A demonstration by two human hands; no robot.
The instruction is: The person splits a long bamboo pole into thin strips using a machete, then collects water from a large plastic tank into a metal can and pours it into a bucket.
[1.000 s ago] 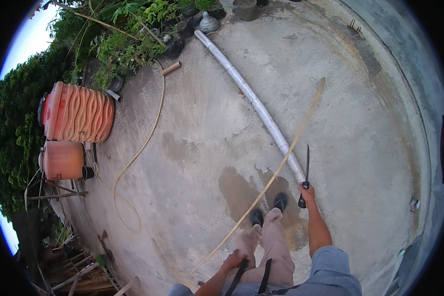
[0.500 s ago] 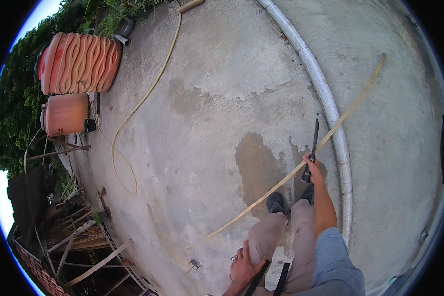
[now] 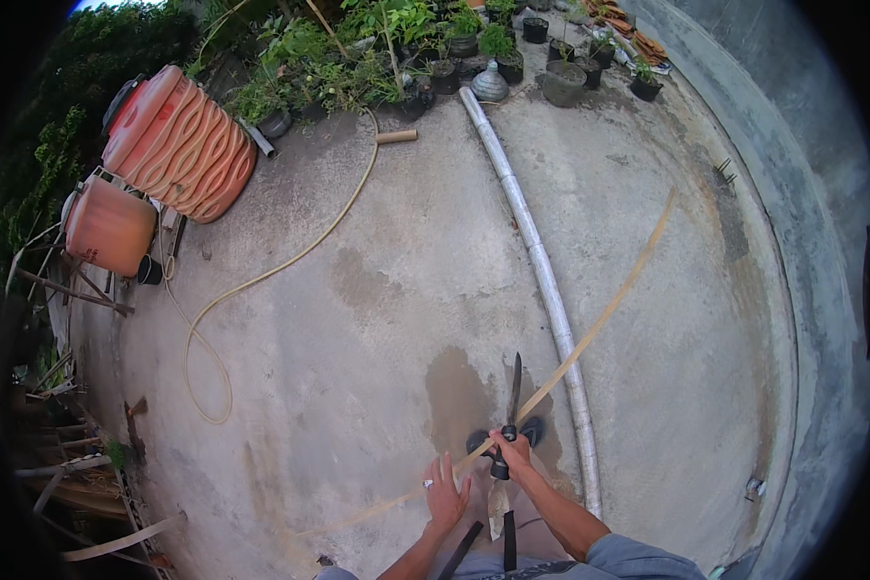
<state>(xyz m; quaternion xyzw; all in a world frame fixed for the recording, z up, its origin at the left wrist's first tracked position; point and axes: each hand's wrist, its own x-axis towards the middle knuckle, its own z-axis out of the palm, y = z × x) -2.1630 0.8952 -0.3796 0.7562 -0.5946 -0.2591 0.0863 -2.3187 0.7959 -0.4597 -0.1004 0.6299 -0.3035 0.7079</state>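
Gripping knife [image 3: 514, 398], right hand [image 3: 512, 452]

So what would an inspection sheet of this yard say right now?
Surface: concrete floor, damp dark patch by the feet.
Job's things: long thin bamboo strip; dark knife.
Clutter: grey pole lying across the floor; two orange tanks; potted plants.
Grips: left hand open on the strip; right hand shut on the knife handle.
Cables: yellowish hose looping over the floor.
Surroundings: greenery, scrap wood at left.

Orange ribbed tanks [image 3: 179, 145], tan bamboo strip [image 3: 599, 319], grey pipe [image 3: 541, 271].
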